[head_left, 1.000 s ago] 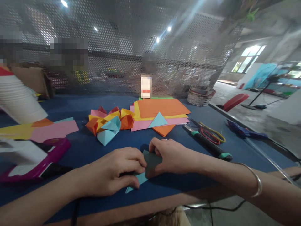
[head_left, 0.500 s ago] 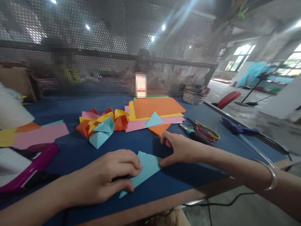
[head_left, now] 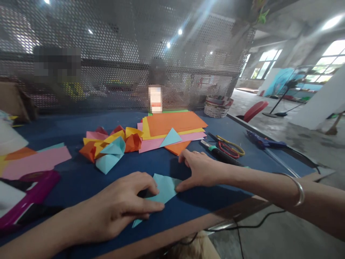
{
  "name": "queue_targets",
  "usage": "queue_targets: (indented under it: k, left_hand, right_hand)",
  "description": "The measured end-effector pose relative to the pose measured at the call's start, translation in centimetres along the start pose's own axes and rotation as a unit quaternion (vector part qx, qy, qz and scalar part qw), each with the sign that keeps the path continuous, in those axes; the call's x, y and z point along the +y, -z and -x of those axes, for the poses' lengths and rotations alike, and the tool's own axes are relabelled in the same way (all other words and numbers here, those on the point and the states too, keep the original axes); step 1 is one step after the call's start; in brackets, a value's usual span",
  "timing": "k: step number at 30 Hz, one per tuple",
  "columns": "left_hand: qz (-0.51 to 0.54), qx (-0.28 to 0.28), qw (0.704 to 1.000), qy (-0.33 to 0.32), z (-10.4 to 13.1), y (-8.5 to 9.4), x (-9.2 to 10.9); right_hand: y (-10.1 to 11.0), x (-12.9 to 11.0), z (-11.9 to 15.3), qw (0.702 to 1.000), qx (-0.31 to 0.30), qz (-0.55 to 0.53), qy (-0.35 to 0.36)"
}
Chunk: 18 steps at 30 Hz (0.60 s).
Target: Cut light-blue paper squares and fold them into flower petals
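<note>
A folded light blue paper (head_left: 165, 187) lies on the blue tabletop between my two hands. My left hand (head_left: 126, 205) rests over its left part, hiding some of it; the thumb stretches across the paper and the forefinger touches near the upper edge. At the right corner, the thumb of my right hand (head_left: 198, 167) presses on the paper, with the other fingers bent and apart from the thumb. Past my right hand, a light blue paper triangle (head_left: 171, 137) lies on a stack of coloured sheets (head_left: 175, 124), with a folded orange paper (head_left: 178, 148) beside it.
Folded paper pieces joined together (head_left: 110, 145) lie left of the stack. Loose sheets (head_left: 40, 161) and a magenta-handled tool (head_left: 35, 196) are at far left. A cutter (head_left: 218, 153), scissors (head_left: 231, 146), a blue glue gun (head_left: 265, 140) and a basket (head_left: 217, 107) stand or lie at right.
My left thumb has stretched out to the right over the light blue paper. My right hand stays at the paper's right corner. The whole view has shifted slightly.
</note>
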<state>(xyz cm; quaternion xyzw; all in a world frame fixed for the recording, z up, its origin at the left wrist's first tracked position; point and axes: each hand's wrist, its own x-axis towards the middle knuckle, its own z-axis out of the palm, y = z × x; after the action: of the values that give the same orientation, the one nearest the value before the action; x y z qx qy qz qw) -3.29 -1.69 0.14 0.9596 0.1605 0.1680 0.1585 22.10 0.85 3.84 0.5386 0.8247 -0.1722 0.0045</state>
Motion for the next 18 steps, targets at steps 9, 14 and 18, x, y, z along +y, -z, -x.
queue_targets:
  k: [9, 14, 18]
  left_hand:
    - [0.014, -0.007, 1.0, 0.007, 0.0, 0.1, 0.0]
    - [0.034, -0.006, 0.999, 0.018, 0.3, 0.3, 0.0]
    - [0.055, 0.005, 0.998, 0.03, 0.7, 0.7, 0.1]
  right_hand:
    - [-1.1, -3.0, -1.2, 0.997, -0.004, 0.011, 0.078]
    - [-1.0, -2.7, -1.1, 0.997, -0.008, 0.009, 0.072]
    - [-0.2, -1.8, -0.6, 0.999, -0.034, 0.005, 0.033]
